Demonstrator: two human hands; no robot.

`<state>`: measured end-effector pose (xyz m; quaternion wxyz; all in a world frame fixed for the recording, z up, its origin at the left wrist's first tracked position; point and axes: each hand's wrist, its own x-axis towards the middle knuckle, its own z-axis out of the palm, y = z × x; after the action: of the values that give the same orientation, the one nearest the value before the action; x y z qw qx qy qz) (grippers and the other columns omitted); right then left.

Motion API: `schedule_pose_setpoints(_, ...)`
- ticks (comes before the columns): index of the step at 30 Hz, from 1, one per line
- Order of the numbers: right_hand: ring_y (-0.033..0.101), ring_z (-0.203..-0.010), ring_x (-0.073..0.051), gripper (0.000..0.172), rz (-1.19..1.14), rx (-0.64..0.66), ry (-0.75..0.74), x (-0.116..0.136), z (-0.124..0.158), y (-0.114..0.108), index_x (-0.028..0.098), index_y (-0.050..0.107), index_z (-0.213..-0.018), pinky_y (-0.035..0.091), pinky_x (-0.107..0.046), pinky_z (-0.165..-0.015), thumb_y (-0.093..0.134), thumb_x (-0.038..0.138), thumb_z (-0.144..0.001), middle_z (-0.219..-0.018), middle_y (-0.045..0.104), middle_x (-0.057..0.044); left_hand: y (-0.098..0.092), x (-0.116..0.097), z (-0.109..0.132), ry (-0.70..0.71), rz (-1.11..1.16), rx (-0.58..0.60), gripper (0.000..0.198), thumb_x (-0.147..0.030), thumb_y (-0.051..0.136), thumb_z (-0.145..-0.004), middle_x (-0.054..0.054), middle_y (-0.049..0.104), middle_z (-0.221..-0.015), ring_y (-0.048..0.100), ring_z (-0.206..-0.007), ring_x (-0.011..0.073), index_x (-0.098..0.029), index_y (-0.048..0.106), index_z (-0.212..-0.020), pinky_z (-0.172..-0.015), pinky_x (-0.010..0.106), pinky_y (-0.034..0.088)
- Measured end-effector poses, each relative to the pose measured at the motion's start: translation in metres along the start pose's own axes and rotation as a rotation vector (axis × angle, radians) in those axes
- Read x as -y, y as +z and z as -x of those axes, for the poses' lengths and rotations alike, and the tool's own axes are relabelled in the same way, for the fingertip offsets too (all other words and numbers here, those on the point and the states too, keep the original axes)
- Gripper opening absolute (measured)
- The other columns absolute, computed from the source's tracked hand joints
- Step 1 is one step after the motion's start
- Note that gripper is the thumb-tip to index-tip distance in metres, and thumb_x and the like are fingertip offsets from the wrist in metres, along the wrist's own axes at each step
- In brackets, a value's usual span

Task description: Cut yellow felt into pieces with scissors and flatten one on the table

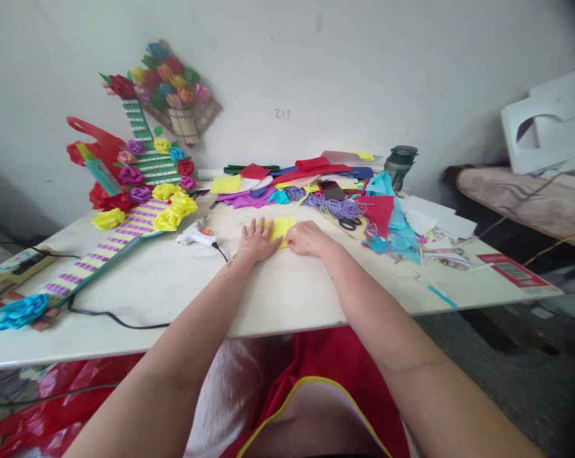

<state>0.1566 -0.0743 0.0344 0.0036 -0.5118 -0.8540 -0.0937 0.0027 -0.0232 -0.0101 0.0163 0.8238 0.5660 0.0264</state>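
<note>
A small yellow sheet of paper (pixel 284 225) lies on the white table in front of me. My left hand (pixel 257 240) rests flat on its left side, fingers spread. At the paper's right edge is my right hand (pixel 308 239), its fingers curled closed against the sheet; the fingertips are partly hidden. A white glue gun (pixel 196 236) lies to the left of my left hand. Black-handled scissors (pixel 349 223) sit just beyond my right hand, beside a tangle of purple yarn (pixel 323 203).
Coloured paper sheets (pixel 249 196) are heaped along the wall. Blue crepe scraps (pixel 402 222) and a dark bottle (pixel 400 166) stand to the right. On the left are a striped board with paper flowers (pixel 120 235), a glue bottle (pixel 99 173) and a power strip (pixel 15 273).
</note>
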Motion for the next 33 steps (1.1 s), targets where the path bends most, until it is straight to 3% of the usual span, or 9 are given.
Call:
schedule_pose_setpoints(6, 0.063, -0.093, -0.023, 0.028, -0.015, -0.019, 0.003, -0.003, -0.002, 0.004, 0.017, 0.071, -0.091, 0.043, -0.029, -0.074, 0.046, 0.023, -0.080, -0.097, 0.070, -0.012, 0.004, -0.001, 0.000, 0.013, -0.069, -0.109, 0.074, -0.064, 0.019, -0.083, 0.003, 0.003, -0.153, -0.012, -0.138, 0.0275, -0.022, 0.020, -0.144, -0.107, 0.053, -0.008)
schedule_pose_setpoints(10, 0.063, -0.092, -0.024, 0.029, -0.015, -0.029, 0.005, -0.002, -0.001, 0.003, 0.018, 0.071, -0.090, 0.043, -0.029, -0.073, 0.045, 0.023, -0.080, -0.097, 0.070, -0.012, 0.002, -0.001, 0.004, 0.071, -0.093, -0.231, 0.068, -0.061, 0.026, -0.084, 0.003, 0.013, -0.152, -0.005, -0.139, 0.0268, -0.025, 0.029, -0.142, -0.108, 0.053, -0.007)
schedule_pose_setpoints(14, 0.063, -0.091, -0.024, 0.029, -0.013, -0.029, 0.016, -0.001, 0.000, 0.001, 0.019, 0.071, -0.091, 0.043, -0.030, -0.074, 0.045, 0.023, -0.079, -0.097, 0.070, -0.011, -0.004, -0.003, 0.008, 0.237, -0.087, -0.318, 0.050, -0.046, 0.036, -0.086, 0.002, 0.033, -0.145, 0.014, -0.138, 0.0217, -0.024, 0.049, -0.129, -0.113, 0.043, 0.002)
schedule_pose_setpoints(17, 0.063, -0.091, -0.023, 0.028, -0.019, -0.032, 0.015, -0.001, -0.001, 0.001, 0.020, 0.071, -0.091, 0.043, -0.029, -0.073, 0.046, 0.022, -0.079, -0.096, 0.070, -0.010, -0.004, -0.003, 0.008, 0.314, 0.014, -0.257, 0.040, -0.036, 0.034, -0.089, 0.003, 0.054, -0.129, 0.042, -0.125, 0.0185, -0.023, 0.061, -0.115, -0.111, 0.034, 0.019)
schedule_pose_setpoints(19, 0.063, -0.091, -0.022, 0.028, -0.025, -0.040, 0.013, -0.002, -0.001, 0.003, 0.020, 0.071, -0.091, 0.043, -0.028, -0.073, 0.046, 0.022, -0.079, -0.095, 0.070, -0.010, -0.003, -0.002, 0.008, 0.307, 0.098, -0.217, 0.042, -0.035, 0.028, -0.090, 0.003, 0.061, -0.120, 0.051, -0.116, 0.0168, -0.024, 0.063, -0.110, -0.106, 0.030, 0.029)
schedule_pose_setpoints(24, 0.063, -0.091, -0.022, 0.028, -0.060, -0.064, 0.044, -0.006, -0.003, 0.007, 0.021, 0.071, -0.091, 0.043, -0.029, -0.073, 0.046, 0.023, -0.079, -0.095, 0.070, -0.008, -0.005, 0.005, 0.011, 0.396, 0.199, -0.166, 0.048, -0.043, 0.024, -0.091, 0.002, 0.057, -0.126, 0.045, -0.123, 0.0164, -0.023, 0.061, -0.114, -0.103, 0.025, 0.032)
schedule_pose_setpoints(28, 0.062, -0.094, -0.020, 0.027, -0.116, -0.098, 0.065, -0.009, -0.006, 0.012, 0.022, 0.071, -0.092, 0.042, -0.027, -0.077, 0.048, 0.023, -0.078, -0.097, 0.070, -0.006, -0.009, 0.008, 0.013, 0.405, 0.140, -0.083, 0.047, -0.043, 0.038, -0.084, 0.002, 0.049, -0.134, 0.040, -0.127, 0.0182, -0.022, 0.055, -0.122, -0.106, 0.027, 0.028)
schedule_pose_setpoints(30, 0.062, -0.095, -0.020, 0.026, -0.139, -0.119, 0.071, -0.010, -0.007, 0.014, 0.022, 0.070, -0.091, 0.042, -0.027, -0.078, 0.048, 0.023, -0.078, -0.097, 0.070, -0.005, -0.009, 0.006, 0.012, 0.387, 0.108, -0.087, 0.049, -0.038, 0.044, -0.081, 0.003, 0.049, -0.135, 0.040, -0.127, 0.0174, -0.021, 0.052, -0.125, -0.106, 0.027, 0.028)
schedule_pose_setpoints(33, 0.062, -0.095, -0.019, 0.025, -0.187, -0.142, 0.090, -0.011, -0.008, 0.017, 0.022, 0.070, -0.090, 0.043, -0.027, -0.079, 0.048, 0.023, -0.078, -0.097, 0.070, -0.004, -0.006, 0.003, 0.011, 0.383, 0.108, -0.126, 0.043, -0.035, 0.036, -0.085, 0.002, 0.050, -0.133, 0.042, -0.125, 0.0160, -0.022, 0.055, -0.122, -0.106, 0.026, 0.028)
